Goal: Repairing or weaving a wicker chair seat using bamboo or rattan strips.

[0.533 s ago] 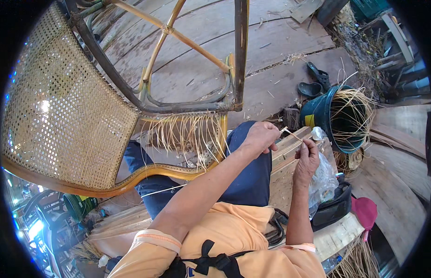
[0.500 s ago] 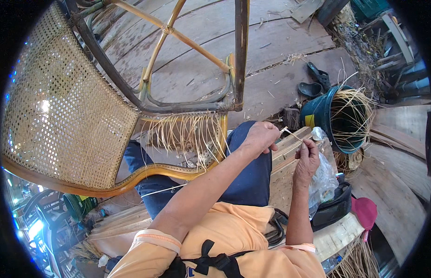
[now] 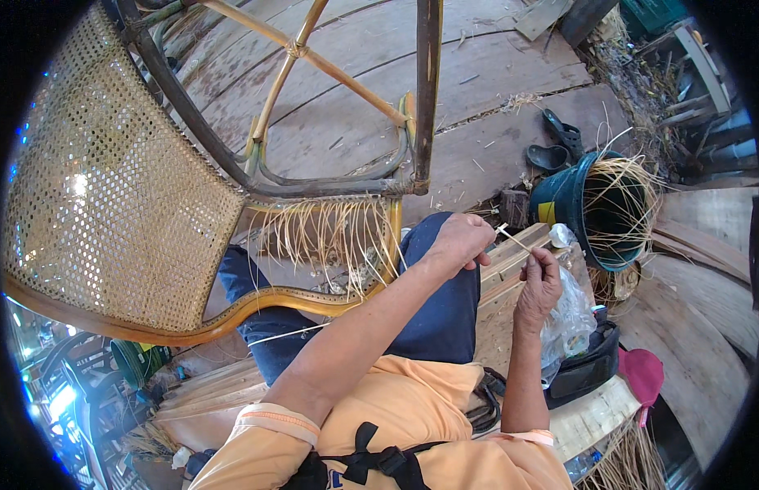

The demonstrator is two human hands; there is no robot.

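Observation:
A thin pale cane strip (image 3: 516, 239) slants up from my right hand (image 3: 538, 286), which pinches its lower end between thumb and fingers. Its upper end, with a small whitish tip, comes close beside my left hand (image 3: 465, 241). That hand's fingers are curled closed above my right knee, and what they hold, if anything, is hidden. The rattan chair frame (image 3: 298, 300) lies across my lap on the left, with a woven cane panel (image 3: 118, 188). Loose cane ends (image 3: 334, 233) hang in a row from its crossbar. A pale strand (image 3: 285, 335) passes beneath my left forearm.
A dark green bucket (image 3: 559, 200) of cane strands lies tipped at the right, by black clogs (image 3: 551, 151). Wooden planks (image 3: 510, 269), a clear plastic bag (image 3: 571, 318), a black bag (image 3: 587, 363) and a dark pink cap (image 3: 641, 374) are at my right side.
My right hand and the strip have shifted very slightly. Otherwise the hands and chair hold nearly the same position.

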